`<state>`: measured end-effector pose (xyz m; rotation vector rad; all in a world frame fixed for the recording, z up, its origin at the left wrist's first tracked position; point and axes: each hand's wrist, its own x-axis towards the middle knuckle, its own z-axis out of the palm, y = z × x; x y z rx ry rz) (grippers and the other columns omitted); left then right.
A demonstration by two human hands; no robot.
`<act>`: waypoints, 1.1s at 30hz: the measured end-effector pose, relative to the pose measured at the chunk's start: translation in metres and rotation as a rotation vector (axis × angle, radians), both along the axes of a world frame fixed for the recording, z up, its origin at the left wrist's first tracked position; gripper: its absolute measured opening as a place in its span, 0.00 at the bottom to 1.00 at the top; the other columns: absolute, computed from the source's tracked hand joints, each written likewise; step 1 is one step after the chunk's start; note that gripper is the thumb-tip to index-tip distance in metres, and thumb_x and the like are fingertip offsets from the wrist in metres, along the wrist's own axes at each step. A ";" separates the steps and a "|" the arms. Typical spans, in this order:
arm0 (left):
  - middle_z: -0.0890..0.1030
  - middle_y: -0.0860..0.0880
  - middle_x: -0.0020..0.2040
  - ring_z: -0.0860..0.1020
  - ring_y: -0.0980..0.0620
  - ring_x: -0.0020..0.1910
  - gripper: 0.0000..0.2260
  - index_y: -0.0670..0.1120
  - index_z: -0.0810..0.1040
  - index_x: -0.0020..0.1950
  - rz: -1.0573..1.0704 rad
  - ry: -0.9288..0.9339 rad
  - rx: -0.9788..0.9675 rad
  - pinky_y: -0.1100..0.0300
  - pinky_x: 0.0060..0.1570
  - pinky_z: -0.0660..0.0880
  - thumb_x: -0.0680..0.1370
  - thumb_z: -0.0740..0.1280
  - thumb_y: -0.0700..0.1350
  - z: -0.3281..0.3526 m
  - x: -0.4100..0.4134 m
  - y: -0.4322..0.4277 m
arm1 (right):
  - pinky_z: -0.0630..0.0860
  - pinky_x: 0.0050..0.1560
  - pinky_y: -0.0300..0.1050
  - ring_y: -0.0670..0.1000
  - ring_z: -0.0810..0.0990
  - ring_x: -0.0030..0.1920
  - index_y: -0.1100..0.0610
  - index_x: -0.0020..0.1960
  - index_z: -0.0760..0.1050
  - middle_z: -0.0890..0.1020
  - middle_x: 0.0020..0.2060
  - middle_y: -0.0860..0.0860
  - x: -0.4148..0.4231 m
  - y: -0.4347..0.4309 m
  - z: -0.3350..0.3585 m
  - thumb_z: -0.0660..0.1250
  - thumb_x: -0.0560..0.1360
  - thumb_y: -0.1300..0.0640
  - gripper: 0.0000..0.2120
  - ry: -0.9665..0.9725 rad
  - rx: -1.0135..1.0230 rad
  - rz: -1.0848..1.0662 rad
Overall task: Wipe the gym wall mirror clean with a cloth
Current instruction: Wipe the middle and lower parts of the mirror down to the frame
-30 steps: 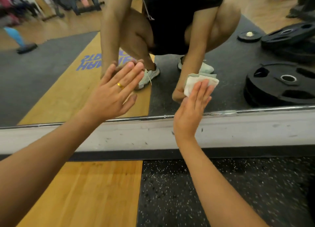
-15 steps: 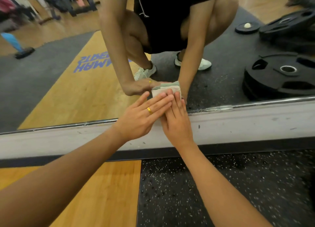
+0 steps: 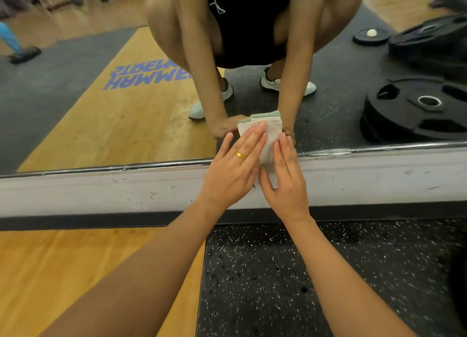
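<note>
Low on the mirror [image 3: 101, 121], left hand [image 3: 232, 175] and right hand [image 3: 286, 182] press the cloth [image 3: 270, 139] flat-fingered, its length upright

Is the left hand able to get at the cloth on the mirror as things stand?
Likely yes: the left hand has its straight fingers on the cloth, flat against the mirror near its bottom edge, beside the right hand; nothing blocks it.

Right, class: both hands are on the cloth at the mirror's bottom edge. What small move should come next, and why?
Probably slide the cloth up onto the mirror. The left hand and right hand press it flat, but its lower part overlaps the metal trim and white ledge rather than glass.
</note>
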<state>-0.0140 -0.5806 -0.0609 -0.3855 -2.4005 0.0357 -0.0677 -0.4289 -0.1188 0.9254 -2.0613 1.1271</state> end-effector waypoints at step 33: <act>0.41 0.37 0.84 0.38 0.47 0.83 0.28 0.35 0.44 0.83 0.461 0.491 1.305 0.52 0.82 0.44 0.88 0.53 0.42 0.030 -0.030 0.021 | 0.45 0.76 0.27 0.48 0.35 0.82 0.61 0.84 0.43 0.38 0.82 0.49 0.014 -0.001 0.033 0.61 0.80 0.69 0.39 -0.260 0.091 -0.280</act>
